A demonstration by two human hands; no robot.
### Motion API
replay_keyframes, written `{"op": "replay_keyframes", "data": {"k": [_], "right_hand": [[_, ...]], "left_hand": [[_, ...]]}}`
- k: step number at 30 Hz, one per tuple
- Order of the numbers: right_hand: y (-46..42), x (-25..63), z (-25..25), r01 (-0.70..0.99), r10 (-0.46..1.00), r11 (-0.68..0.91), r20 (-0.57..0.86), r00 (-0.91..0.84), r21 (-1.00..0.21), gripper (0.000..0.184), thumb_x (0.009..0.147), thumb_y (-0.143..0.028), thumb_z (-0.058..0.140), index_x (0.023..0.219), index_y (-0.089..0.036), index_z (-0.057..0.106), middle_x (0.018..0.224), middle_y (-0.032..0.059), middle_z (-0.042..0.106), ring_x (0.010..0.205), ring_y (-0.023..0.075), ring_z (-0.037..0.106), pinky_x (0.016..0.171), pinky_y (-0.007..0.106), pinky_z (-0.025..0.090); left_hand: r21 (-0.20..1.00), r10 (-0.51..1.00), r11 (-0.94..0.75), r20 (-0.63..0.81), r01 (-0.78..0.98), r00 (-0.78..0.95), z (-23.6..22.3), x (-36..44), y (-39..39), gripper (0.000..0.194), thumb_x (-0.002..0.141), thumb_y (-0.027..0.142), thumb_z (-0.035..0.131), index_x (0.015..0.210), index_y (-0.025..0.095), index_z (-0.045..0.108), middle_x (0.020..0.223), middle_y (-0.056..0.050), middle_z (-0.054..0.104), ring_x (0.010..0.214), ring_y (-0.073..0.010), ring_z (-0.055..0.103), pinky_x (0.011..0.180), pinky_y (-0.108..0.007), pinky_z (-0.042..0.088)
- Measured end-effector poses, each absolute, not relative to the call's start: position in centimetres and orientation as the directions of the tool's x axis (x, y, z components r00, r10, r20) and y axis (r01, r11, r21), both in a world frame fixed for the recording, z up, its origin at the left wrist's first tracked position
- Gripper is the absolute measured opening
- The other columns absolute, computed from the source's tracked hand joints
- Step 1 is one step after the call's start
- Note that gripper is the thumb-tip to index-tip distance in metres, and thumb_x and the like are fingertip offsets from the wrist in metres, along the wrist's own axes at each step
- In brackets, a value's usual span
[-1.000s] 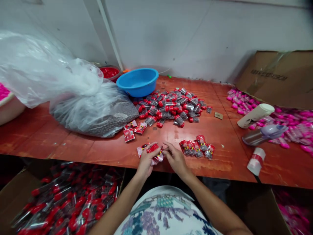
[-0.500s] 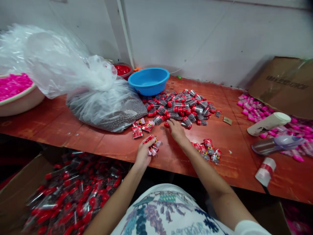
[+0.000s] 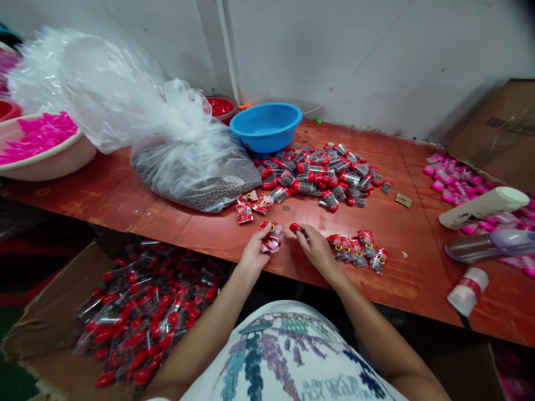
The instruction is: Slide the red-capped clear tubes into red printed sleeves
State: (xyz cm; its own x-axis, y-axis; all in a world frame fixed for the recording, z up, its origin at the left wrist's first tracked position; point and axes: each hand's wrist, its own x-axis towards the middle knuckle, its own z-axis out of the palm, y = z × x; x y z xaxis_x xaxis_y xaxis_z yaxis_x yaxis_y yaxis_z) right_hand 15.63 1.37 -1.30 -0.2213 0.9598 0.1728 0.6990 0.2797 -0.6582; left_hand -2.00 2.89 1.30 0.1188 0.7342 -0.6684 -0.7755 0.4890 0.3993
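My left hand (image 3: 253,252) is closed round a bunch of small red printed packets (image 3: 271,238) just above the near edge of the red-brown table (image 3: 125,200). My right hand (image 3: 316,249) pinches a small red-capped vial (image 3: 296,228) right beside that bunch. A heap of the same red-capped vials (image 3: 320,175) lies further back. A row of packed red packets (image 3: 357,250) lies just right of my right hand. Loose flat red packets (image 3: 251,207) lie by the plastic bag.
A big clear plastic bag of dark beads (image 3: 196,172) fills the table's left middle, a blue bowl (image 3: 266,126) behind it. A beige basin of pink pieces (image 3: 39,145) sits far left. Pink vials (image 3: 455,181), a white bottle (image 3: 485,205) and a scoop (image 3: 489,245) lie right. A carton of packed vials (image 3: 142,312) stands below left.
My right hand reached forward to the vial heap, then drew back with one red-capped vial to the packets in my left hand. The view has shifted left.
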Motion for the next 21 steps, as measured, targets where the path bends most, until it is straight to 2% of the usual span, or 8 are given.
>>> {"op": "replay_keyframes", "data": {"k": [2, 3, 6, 8, 12, 18, 21], "right_hand": [[-0.3, 15.2, -0.2, 0.452, 0.987, 0.156, 0.124, -0.099, -0.878, 0.031, 0.094, -0.034, 0.041, 0.117, -0.019, 0.055, 0.097, 0.0053, 0.065, 0.078, 0.0164, 0.059, 0.067, 0.026, 0.048], [-1.0, 15.0, 0.3, 0.316, 0.994, 0.102, 0.087, -0.063, -0.943, 0.032, 0.092, -0.036, 0.044, 0.116, -0.019, 0.056, 0.094, 0.0040, 0.064, 0.072, 0.0150, 0.058, 0.063, 0.025, 0.048], [-2.2, 14.3, 1.0, 0.081, 0.999, 0.019, 0.016, -0.032, -0.997, 0.032, 0.089, -0.037, 0.049, 0.114, -0.020, 0.058, 0.088, 0.0021, 0.063, 0.063, 0.0123, 0.053, 0.055, 0.023, 0.046], [-2.4, 14.1, 1.0, 0.023, 1.000, -0.009, -0.009, -0.015, -1.000, 0.031, 0.087, -0.038, 0.051, 0.111, -0.020, 0.060, 0.085, 0.0016, 0.062, 0.061, 0.0118, 0.052, 0.053, 0.022, 0.045], [-2.6, 14.2, 0.8, -0.023, 0.999, -0.039, -0.038, -0.019, -0.999, 0.030, 0.085, -0.039, 0.054, 0.107, -0.020, 0.063, 0.081, 0.0016, 0.062, 0.061, 0.0121, 0.052, 0.049, 0.021, 0.044], [-3.1, 14.3, 1.0, -0.112, 0.996, -0.013, -0.024, 0.090, -0.994, 0.030, 0.085, -0.038, 0.055, 0.108, -0.021, 0.063, 0.089, 0.0023, 0.063, 0.068, 0.0132, 0.055, 0.053, 0.022, 0.049], [-3.3, 14.2, 1.0, -0.114, 0.996, -0.024, -0.033, 0.082, -0.993, 0.030, 0.084, -0.039, 0.056, 0.108, -0.021, 0.063, 0.090, 0.0024, 0.064, 0.067, 0.0132, 0.056, 0.052, 0.022, 0.049]], "left_hand": [[0.393, 0.731, 0.482, -0.673, -0.783, 0.112, 1.4, -1.5, 2.8, 0.002, 0.079, 0.012, 0.063, 0.079, 0.012, 0.061, 0.069, -0.006, 0.068, 0.053, -0.0149, 0.064, 0.044, -0.023, 0.050], [0.395, 0.732, 0.481, -0.673, -0.783, 0.110, 1.5, -1.2, 2.7, 0.004, 0.078, 0.012, 0.065, 0.079, 0.011, 0.061, 0.069, -0.006, 0.069, 0.052, -0.0144, 0.064, 0.045, -0.023, 0.050], [0.440, 0.753, 0.472, -0.652, -0.764, 0.090, 1.5, -0.4, 2.4, 0.009, 0.074, 0.013, 0.069, 0.078, 0.011, 0.062, 0.069, -0.005, 0.068, 0.049, -0.0120, 0.061, 0.041, -0.021, 0.047], [0.475, 0.773, 0.461, -0.630, -0.749, 0.076, 1.5, 0.1, 2.2, 0.011, 0.071, 0.014, 0.072, 0.077, 0.012, 0.063, 0.067, -0.004, 0.068, 0.047, -0.0111, 0.060, 0.041, -0.020, 0.046], [0.514, 0.812, 0.394, -0.582, -0.762, 0.027, 1.5, 1.0, 1.8, 0.015, 0.064, 0.010, 0.076, 0.070, 0.012, 0.063, 0.065, -0.002, 0.067, 0.053, -0.0112, 0.062, 0.051, -0.021, 0.050], [0.592, 0.850, 0.301, -0.523, -0.747, -0.072, 2.1, 1.7, 1.2, 0.019, 0.058, 0.009, 0.078, 0.070, 0.012, 0.064, 0.063, 0.000, 0.066, 0.053, -0.0098, 0.060, 0.056, -0.021, 0.050], [0.619, 0.861, 0.291, -0.503, -0.729, -0.083, 2.2, 1.8, 1.0, 0.022, 0.055, 0.012, 0.080, 0.069, 0.012, 0.064, 0.064, 0.000, 0.066, 0.054, -0.0103, 0.061, 0.056, -0.022, 0.050]]}}
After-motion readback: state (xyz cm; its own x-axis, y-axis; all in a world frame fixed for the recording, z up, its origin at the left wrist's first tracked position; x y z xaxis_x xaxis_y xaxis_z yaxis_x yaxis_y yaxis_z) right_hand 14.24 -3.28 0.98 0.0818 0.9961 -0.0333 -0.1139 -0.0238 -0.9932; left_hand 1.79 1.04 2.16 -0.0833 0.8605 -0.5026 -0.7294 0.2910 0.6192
